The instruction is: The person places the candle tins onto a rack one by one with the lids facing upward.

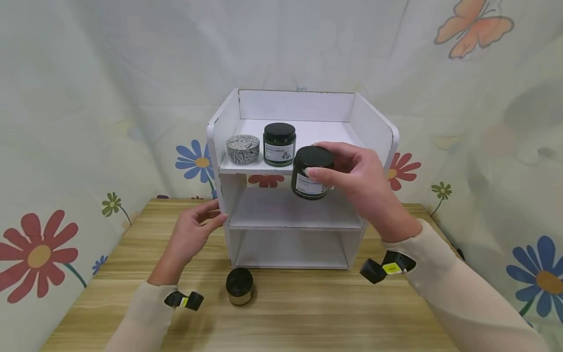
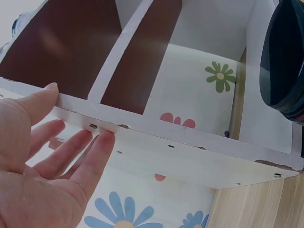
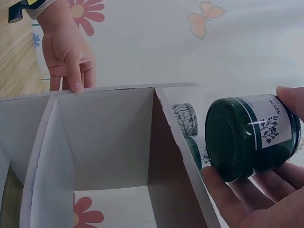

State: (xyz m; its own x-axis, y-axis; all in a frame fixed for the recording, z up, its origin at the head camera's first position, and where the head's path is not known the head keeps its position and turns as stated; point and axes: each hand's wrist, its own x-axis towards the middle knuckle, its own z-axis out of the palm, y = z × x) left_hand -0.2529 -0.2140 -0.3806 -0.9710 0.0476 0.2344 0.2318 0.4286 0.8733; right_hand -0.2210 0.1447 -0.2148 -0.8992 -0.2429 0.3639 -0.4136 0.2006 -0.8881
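Soft, fairly even light fills the head view, leaving broad, blurry shadows on the right side of the curtain [image 1: 528, 186] and faint ones on the surface [image 1: 308, 313]. Small lettering on the held jar [image 1: 313, 188] is soft there. Both wrist views look dimmer and cooler; the left one washes out to white in its top left corner. In the right wrist view, pale highlights streak the jar's dark green glass.

In the head view, the left hand [image 1: 193, 232], at eight o'clock, extends loose fingers; the right hand [image 1: 362, 178], at three o'clock, grips with curled fingers.
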